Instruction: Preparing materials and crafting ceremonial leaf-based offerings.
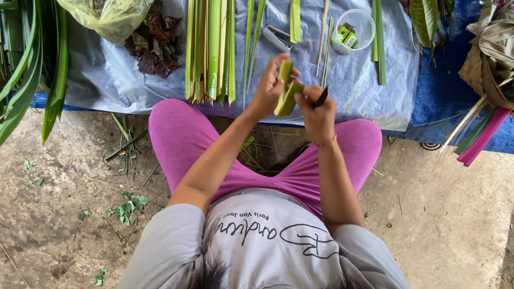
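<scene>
The person sits on a concrete floor with knees in pink trousers spread apart, both forearms raised over the lap. The left hand is closed around a folded strip of green leaf, thumb and fingertips pinching its upper end so the strip stands nearly upright, tilted slightly to the right. The right hand is curled shut just beside the strip, touching its right edge, and grips a slim dark tool whose tip points up and to the right; whether it is a blade cannot be told. The leaf strip is held in the air between the two hands, above the near edge of a grey plastic sheet laid on the floor. On that sheet, behind the hands, lies a bundle of long green and yellowish leaf strips, with several single strips well apart to the right. A clear round plastic tub holding a small green and yellow box sits near the far edge, and a metal stapler lies between the bundle and the tub. A heap of dark reddish-brown leaf pieces lies at the left beside a yellowish plastic bag. Long green fronds hang at the far left. Small green scraps lie scattered on the floor by the left knee.
</scene>
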